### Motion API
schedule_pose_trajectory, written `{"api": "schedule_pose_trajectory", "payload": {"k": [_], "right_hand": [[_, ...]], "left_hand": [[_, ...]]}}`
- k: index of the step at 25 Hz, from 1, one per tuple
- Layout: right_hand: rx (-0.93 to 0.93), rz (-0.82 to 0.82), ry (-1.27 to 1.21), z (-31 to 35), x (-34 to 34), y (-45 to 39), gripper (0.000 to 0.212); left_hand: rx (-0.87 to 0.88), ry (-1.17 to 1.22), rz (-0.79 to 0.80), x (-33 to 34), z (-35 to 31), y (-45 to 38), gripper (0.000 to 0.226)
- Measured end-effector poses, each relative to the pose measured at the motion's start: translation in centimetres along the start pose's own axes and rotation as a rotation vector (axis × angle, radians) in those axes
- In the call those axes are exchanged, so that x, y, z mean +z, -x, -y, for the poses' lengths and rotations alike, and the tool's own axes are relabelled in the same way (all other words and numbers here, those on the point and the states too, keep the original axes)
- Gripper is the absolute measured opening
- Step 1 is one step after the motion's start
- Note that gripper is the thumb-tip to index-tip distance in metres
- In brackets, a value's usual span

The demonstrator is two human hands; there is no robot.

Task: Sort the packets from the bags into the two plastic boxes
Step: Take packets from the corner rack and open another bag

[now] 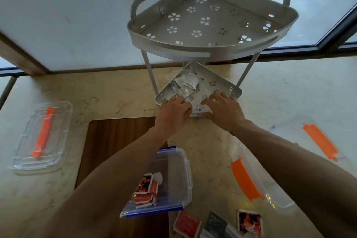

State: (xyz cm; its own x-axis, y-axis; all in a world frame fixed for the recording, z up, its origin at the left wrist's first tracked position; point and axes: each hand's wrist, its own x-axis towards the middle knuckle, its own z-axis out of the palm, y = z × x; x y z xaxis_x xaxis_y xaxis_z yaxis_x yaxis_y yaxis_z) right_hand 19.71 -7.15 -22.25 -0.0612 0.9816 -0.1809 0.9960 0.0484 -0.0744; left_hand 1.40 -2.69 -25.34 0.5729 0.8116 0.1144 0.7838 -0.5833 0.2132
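Note:
A crumpled clear plastic bag [185, 85] lies on the lower shelf [229, 88] of a silver corner rack. Both hands rest at that shelf's front edge. My left hand [173, 111] has its fingers curled on a flat clear bag [200, 105] that stretches between the hands. My right hand [223, 109] pinches its other side, fingers on top and thumb below. Nearer to me, a clear box with blue clips [177, 172] holds several red packets [146, 189]. A second clear box with an orange clip [270, 193] lies partly under my right forearm.
Three loose packets lie at the counter's near edge: a red packet [186, 223], a dark packet [216, 224] and a red-and-black packet [250, 220]. Lids with orange clips sit at far left [40, 137] and far right [320, 141]. The rack's upper shelf [208, 25] overhangs the lower one.

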Motion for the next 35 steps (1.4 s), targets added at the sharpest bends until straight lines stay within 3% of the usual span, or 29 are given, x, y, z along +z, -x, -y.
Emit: {"api": "schedule_pose_trajectory", "payload": {"k": [10, 27, 35], "right_hand": [[0.061, -0.190, 0.111, 1.1, -2.0, 1.9, 0.017], [0.089, -0.437, 0.007, 3.7, -9.4, 9.5, 0.014], [-0.040, -0.457, -0.044, 4.6, -13.4, 16.7, 0.023]], "left_hand": [[0.019, 0.053, -0.178, -3.6, 0.1, 2.2, 0.020], [-0.071, -0.007, -0.342, -12.8, -3.5, 7.5, 0.016], [-0.051, 0.009, -0.429, -17.4, -6.7, 12.9, 0.019]]}}
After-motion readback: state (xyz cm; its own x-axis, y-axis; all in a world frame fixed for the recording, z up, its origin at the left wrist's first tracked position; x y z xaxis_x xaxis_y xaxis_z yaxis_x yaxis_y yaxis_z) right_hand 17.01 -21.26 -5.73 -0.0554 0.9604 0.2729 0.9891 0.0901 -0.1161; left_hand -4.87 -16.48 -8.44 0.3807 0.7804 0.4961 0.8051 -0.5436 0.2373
